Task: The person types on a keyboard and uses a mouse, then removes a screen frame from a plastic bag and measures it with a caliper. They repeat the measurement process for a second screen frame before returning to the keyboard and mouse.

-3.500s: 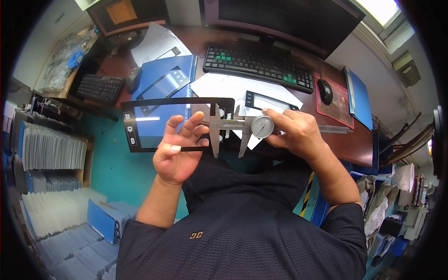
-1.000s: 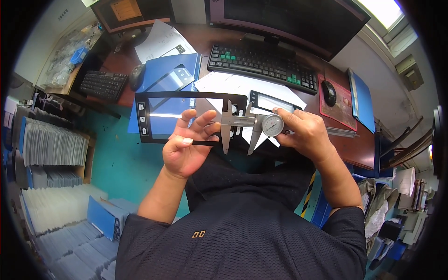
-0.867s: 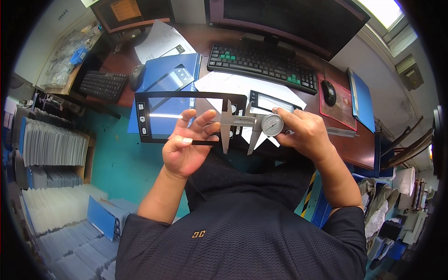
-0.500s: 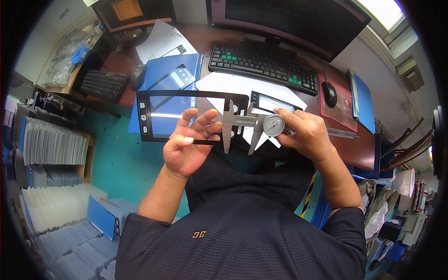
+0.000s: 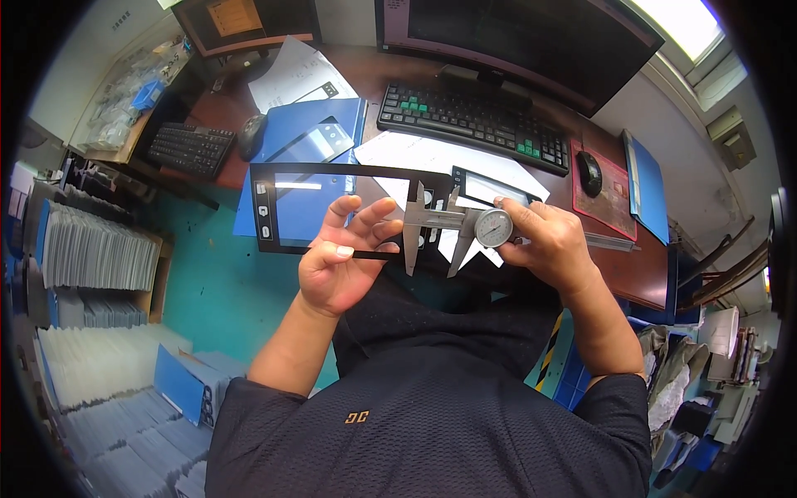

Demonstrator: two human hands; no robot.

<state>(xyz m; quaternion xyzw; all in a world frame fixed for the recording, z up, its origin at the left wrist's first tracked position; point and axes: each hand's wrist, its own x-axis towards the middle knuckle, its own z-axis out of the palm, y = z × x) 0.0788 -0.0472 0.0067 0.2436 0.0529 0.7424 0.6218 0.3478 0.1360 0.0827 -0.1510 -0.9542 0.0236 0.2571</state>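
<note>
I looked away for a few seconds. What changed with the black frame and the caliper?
The left hand has raised the black panel frame slightly up and to the right, nearer the desk edge. The dial caliper rose with it. Both grips stayed: left hand on the frame's lower edge, right hand on the caliper spanning its right end.

Showing glossy black plastic on thin bezel panel (image 5: 332, 207), clear window reflecting light. Gleaming brushed bare metal on dial caliper (image 5: 452, 228). Lying matt white: paper sheets (image 5: 415, 153). Shining smooth reddish wood on desk (image 5: 614, 266).
</note>
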